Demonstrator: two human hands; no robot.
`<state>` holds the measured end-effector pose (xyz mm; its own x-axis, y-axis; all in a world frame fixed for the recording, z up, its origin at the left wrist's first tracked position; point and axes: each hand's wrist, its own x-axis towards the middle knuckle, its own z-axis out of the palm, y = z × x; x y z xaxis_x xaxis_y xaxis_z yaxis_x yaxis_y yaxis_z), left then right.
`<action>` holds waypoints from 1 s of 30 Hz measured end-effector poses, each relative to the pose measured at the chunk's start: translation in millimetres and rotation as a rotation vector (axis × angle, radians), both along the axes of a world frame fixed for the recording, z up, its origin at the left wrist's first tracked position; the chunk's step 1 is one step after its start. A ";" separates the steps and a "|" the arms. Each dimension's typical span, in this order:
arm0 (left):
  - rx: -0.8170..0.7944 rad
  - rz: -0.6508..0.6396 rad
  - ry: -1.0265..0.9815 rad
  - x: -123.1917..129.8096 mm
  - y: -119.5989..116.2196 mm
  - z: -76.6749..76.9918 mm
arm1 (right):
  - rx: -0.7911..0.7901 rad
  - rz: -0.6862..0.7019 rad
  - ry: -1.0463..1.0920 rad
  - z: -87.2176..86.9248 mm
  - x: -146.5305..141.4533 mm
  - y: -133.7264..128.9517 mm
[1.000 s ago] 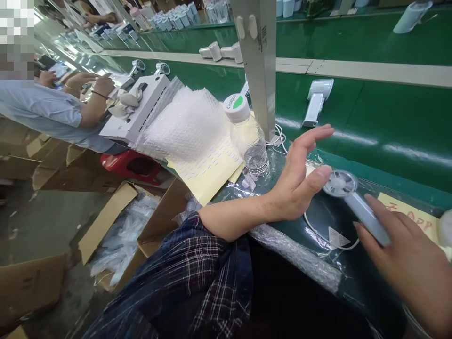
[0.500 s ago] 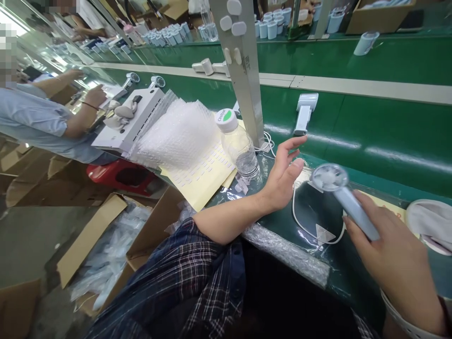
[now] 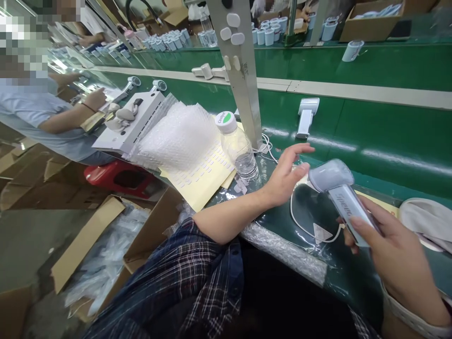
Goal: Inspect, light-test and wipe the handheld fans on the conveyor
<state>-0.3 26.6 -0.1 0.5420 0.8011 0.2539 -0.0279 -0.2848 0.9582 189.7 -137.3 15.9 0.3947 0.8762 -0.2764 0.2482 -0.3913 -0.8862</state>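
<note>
Fan point(image 3: 337, 194) is gripped by the handle point(image 3: 343, 205) in the right hand point(image 3: 391, 247); nothing is held by the spread left hand point(image 3: 283, 179) near its head point(image 3: 330, 174). Cable point(image 3: 292, 209) snagging should be avoided.

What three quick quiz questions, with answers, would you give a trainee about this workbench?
1. Multiple choice: which hand holds the small fan?
A) left
B) right
C) both

2. True or false: the bottle has no cap on it.

3. Fill in the blank: the sheet partly covered by the bubble wrap is ____ in colour.

Key:
1. B; the right hand grips its handle.
2. False; a white cap is on it.
3. Yellow.
</note>
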 end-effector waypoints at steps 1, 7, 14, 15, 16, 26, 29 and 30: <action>0.065 -0.066 0.029 -0.9 0.2 1.5 | 0.040 -0.014 0.192 4.7 -1.8 -1.1; 0.264 -0.297 0.031 -2.0 2.7 2.0 | 0.189 0.026 0.527 16.1 -8.6 -6.4; 0.257 -0.279 0.105 -2.0 0.7 3.5 | 0.137 0.045 0.498 6.8 -2.4 -12.9; 0.260 -0.281 0.100 -2.4 0.0 3.6 | 0.138 0.031 0.474 6.1 -2.3 -13.5; 0.263 -0.285 0.097 -2.7 -0.7 3.3 | 0.148 0.012 0.433 5.3 -2.2 -13.6; 0.138 0.126 -0.076 0.1 -0.4 -4.1 | 0.116 0.191 -0.788 -20.5 12.4 2.2; 0.092 0.104 -0.056 2.3 1.0 -4.7 | 0.154 0.212 -0.834 -21.2 11.8 0.7; 0.088 0.096 -0.052 3.2 2.7 -6.0 | 0.155 0.250 -0.829 -20.7 11.3 -0.2</action>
<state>2.8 29.3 -6.0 0.4486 0.8220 0.3509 -0.0454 -0.3711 0.9275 201.0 -137.5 -4.8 0.2073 0.9678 0.1430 0.8974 -0.1300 -0.4216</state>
